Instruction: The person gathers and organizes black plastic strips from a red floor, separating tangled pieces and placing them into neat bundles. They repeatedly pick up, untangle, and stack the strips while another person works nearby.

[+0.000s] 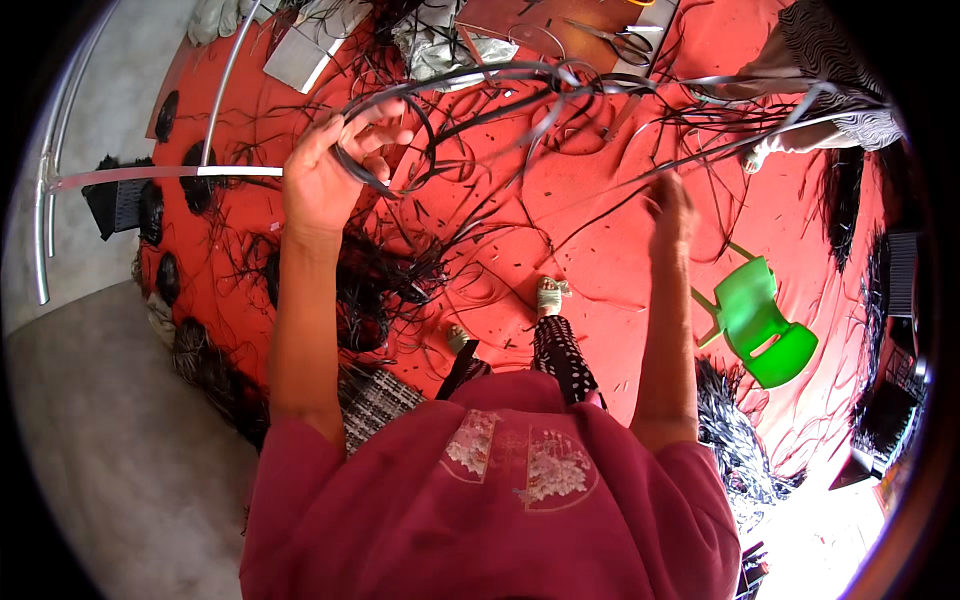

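Note:
My left hand (335, 165) is raised at the left, its fingers curled round a looped bundle of flat black plastic strips (425, 150). From there the strips arch across to the upper right in loose, tangled coils. On the other side my right hand (673, 210) is closed, with its fingertips against a thin black strip (715, 150) that slants toward the upper right. Some of the right fingers are blurred. Between my two hands, the strips hang in the air above a red floor covering (600, 230).
Another person's patterned clothing (865, 95) shows at the upper right. A green plastic chair (765, 320) stands at the right. Black strips lie heaped (375, 290) at left. A metal pole frame (230, 85) is beyond my left hand. Scissors (630, 45) lie on a board.

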A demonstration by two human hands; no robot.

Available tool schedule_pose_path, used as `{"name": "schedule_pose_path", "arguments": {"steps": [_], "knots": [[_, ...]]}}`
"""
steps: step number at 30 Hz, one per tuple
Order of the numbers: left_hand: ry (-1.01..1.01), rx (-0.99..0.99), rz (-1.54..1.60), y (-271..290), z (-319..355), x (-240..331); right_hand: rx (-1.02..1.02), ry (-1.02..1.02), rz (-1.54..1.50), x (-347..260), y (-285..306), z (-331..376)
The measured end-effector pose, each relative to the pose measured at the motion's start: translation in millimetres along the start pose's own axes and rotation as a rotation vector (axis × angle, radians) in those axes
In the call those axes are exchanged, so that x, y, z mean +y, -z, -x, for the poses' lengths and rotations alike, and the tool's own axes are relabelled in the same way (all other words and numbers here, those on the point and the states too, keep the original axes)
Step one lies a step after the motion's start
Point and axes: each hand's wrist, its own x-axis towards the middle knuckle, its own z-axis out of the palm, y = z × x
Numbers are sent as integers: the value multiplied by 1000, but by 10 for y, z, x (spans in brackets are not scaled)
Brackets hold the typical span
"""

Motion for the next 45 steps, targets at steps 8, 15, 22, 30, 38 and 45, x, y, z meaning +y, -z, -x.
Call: {"name": "schedule_pose_path", "arguments": {"steps": [8, 15, 22, 30, 38, 45], "knots": [[306, 112, -196, -111, 643, -245, -704, 49, -470, -874, -1265, 580], [-250, 276, -875, -619, 237, -238, -784, 41, -80, -1005, -935, 719], [-15, -398, -757, -1747, -497, -456, -619, 86, 94, -1313, -620, 1048], [206, -432, -615, -2064, -629, -551, -342, 477, 776, -1691, -337, 942], [-250, -81, -1046, -1915, -933, -181, -136, 318, 579, -1752, -14, 827], [-864, 472, -1873, -685, -966, 505, 85, 194, 553, -1418, 1092, 273]]}}
